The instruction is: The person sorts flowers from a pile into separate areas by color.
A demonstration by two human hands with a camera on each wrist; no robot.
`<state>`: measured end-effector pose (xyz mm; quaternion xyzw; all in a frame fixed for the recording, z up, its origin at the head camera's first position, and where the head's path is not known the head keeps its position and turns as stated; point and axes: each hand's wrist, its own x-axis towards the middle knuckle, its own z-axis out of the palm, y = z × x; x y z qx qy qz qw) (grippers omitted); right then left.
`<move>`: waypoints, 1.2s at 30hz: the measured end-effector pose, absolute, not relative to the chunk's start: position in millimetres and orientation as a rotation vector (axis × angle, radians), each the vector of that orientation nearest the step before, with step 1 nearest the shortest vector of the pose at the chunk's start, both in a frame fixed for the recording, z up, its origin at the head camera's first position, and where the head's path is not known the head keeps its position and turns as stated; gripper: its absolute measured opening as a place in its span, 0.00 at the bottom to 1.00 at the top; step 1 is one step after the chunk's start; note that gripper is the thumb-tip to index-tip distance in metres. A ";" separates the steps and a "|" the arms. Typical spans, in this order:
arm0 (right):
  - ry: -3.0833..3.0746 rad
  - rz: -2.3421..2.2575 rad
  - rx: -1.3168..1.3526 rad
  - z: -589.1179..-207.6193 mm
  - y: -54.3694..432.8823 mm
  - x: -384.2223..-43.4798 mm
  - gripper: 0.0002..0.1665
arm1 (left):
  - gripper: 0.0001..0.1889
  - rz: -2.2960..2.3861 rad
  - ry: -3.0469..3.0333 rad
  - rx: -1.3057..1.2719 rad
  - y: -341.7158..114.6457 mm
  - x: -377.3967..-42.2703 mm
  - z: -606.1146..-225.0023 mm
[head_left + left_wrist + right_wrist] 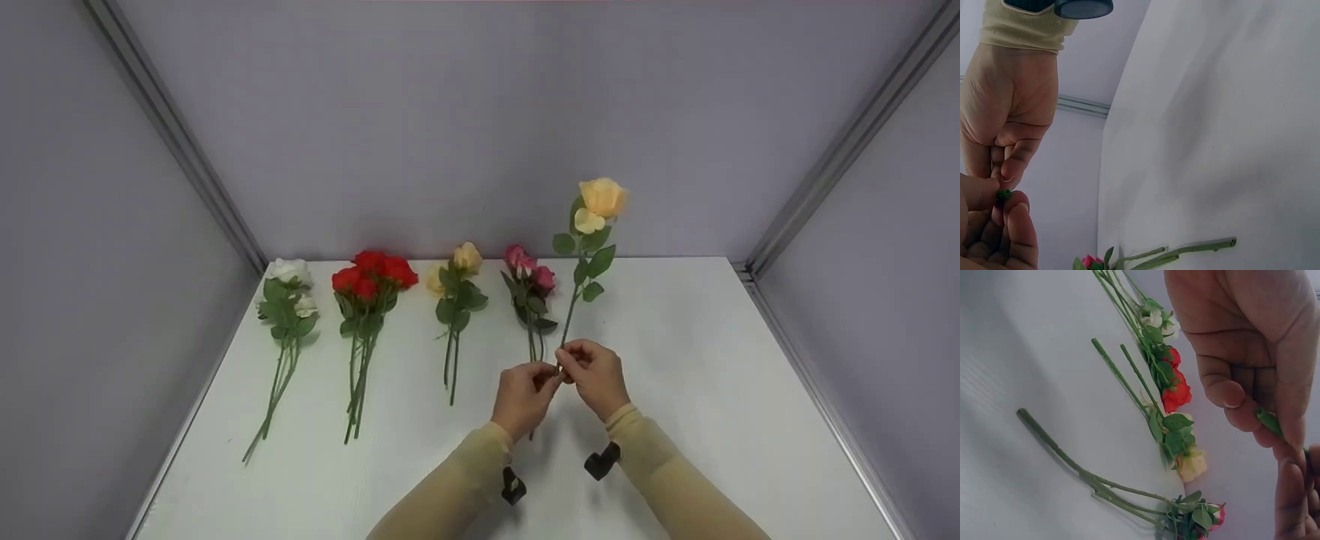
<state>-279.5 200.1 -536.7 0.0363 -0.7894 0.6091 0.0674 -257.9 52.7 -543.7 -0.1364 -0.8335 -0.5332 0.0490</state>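
A yellow rose [602,198] with green leaves stands raised, its head above the table's back edge. Both hands meet near the lower end of its stem. My right hand [596,375] pinches the stem between thumb and fingers. Just below and to the left, my left hand [523,396] pinches the stem's lower end. In the left wrist view the cut end of the stem [1004,194] shows between the fingertips; in the right wrist view the green stem tip [1268,421] pokes out of them. Pink roses [529,270] lie behind the left hand, which partly covers their stems.
On the white table [675,337], left of the hands, lie two yellow roses [466,259], a bunch of red roses [375,274] and white roses [291,271], heads toward the back wall [465,112]. Grey walls stand at both sides.
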 end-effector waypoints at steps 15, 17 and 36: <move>-2.415 1.960 0.122 -535.2 138.0 -298.3 0.12 | 0.04 -1.498 -2.528 -0.274 -1.5 -272.7 -542.8; -2.427 1.960 0.137 -531.0 125.6 -299.8 0.13 | 0.04 -1.489 -2.540 -0.243 -11.7 -274.8 -544.1; -2.528 2.202 -0.090 -531.3 69.1 -363.3 0.16 | 0.02 -1.495 -2.527 -0.139 -76.8 -259.1 -580.1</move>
